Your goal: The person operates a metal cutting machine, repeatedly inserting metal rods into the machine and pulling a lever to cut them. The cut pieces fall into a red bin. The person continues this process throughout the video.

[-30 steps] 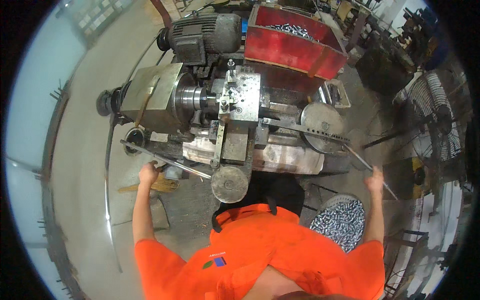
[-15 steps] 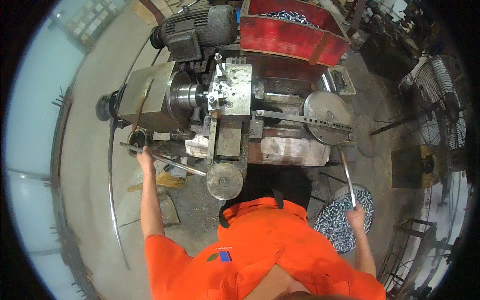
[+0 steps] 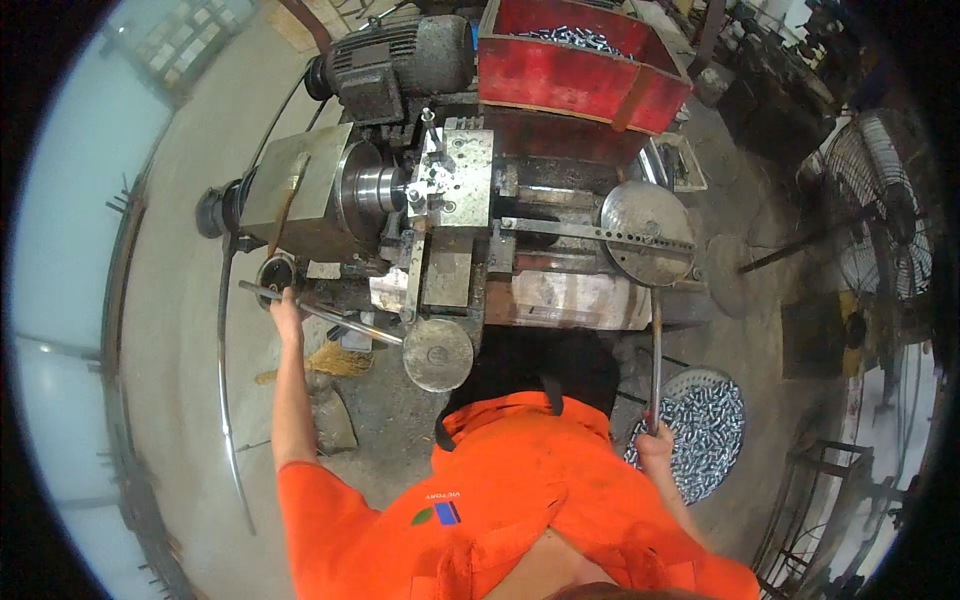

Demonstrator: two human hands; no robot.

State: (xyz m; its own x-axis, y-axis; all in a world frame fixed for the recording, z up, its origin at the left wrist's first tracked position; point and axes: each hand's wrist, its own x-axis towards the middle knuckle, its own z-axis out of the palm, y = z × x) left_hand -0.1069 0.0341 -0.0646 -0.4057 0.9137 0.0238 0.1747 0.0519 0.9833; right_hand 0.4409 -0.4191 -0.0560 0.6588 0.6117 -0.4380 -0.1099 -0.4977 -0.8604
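Note:
A small manual lathe stands in front of me, its round chuck on the left beside a steel tool block. My left hand is closed round the left lever bar, which runs to a round disc at the front of the slide. My right hand grips the lower end of the right lever bar. That bar hangs from a large round plate, joined by a perforated flat link to the carriage. Whether a workpiece sits in the chuck is too small to tell.
A red bin with small metal parts stands behind the lathe, next to a motor. At my right, a round basket holds many shiny metal cylinders. A fan stands far right; a straw broom lies at left.
My right hand has swung the right lever leftward, and the large plate has turned with it. The tool block and carriage have shifted slightly left. My left hand keeps its hold.

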